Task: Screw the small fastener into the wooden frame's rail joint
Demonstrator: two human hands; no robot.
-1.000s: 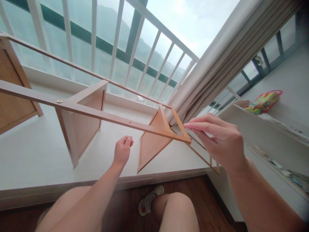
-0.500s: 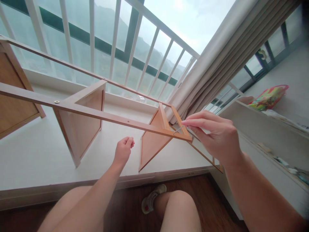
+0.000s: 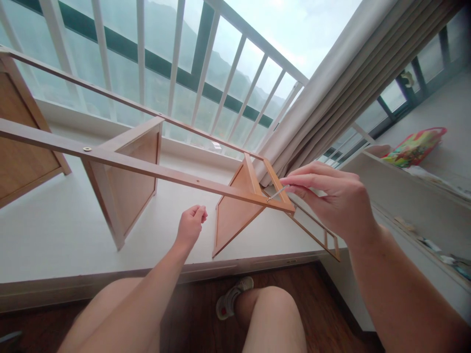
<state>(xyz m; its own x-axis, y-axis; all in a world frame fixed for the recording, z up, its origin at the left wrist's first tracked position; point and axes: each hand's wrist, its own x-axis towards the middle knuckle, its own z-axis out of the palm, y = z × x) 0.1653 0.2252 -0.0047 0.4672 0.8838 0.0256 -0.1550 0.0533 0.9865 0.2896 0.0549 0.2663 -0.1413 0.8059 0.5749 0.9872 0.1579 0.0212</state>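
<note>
Brown wood makes up the frame point(image 3: 158, 169), two long rails joined by crosspieces and upright panels, standing on a white bench point(image 3: 165, 240). Near the right end of the frame's front rail, a thin metal tool point(image 3: 276, 193) slants down, its tip at the rail's upper face; what the tip meets is too small to tell. The right hand point(image 3: 327, 198), beyond that same end of the frame, has the tool's upper part pinched between thumb and fingers. The left hand point(image 3: 191, 224) is just in front of the frame's front rail, apart from it, with its fingers curled together — whether they enclose anything I cannot tell.

Along the front rail, a brass-coloured fitting point(image 3: 87, 149) sits toward the frame's left part, above the middle panel point(image 3: 136, 169). A slimmer wooden piece point(image 3: 312, 239) lies past the frame's right end, partly behind the right hand; I cannot tell if it is attached.

Behind the frame runs a white railing point(image 3: 231, 78), and a beige curtain point(image 3: 324, 88) hangs behind its right end. Farther right of the frame — on a white shelf unit point(image 3: 390, 193) — lies a colourful bag point(image 3: 415, 147). Below the frame, a shoe point(image 3: 233, 299) rests on the dark wooden floor point(image 3: 312, 304).
</note>
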